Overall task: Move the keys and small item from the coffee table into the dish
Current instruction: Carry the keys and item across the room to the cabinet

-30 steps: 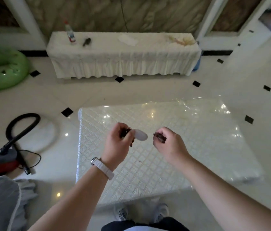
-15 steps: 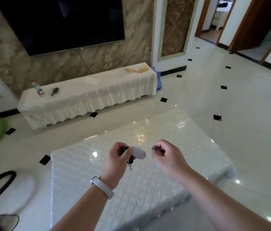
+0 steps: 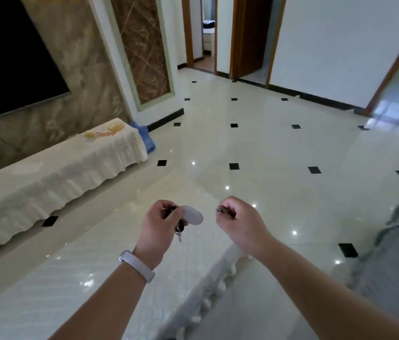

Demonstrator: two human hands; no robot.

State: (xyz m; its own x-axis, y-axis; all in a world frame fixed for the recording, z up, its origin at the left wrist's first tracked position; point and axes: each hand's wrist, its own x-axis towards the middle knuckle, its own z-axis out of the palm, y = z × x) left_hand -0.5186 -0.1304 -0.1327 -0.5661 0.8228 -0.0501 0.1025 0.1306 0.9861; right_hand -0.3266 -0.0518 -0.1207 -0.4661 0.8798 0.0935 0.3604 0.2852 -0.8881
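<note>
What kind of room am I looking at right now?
Most likely a home living room. A large dark TV hangs on a marble-look wall above a long cloth-covered bench, a coffee table sits below the hands, and open doorways lead off the glossy tiled floor.

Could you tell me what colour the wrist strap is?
White; the strap shows clearly in the head view.

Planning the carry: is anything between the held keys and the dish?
Cannot say: no dish is in view. The left hand holds the keys with a white fob, the right hand a small item, over the coffee table.
</note>
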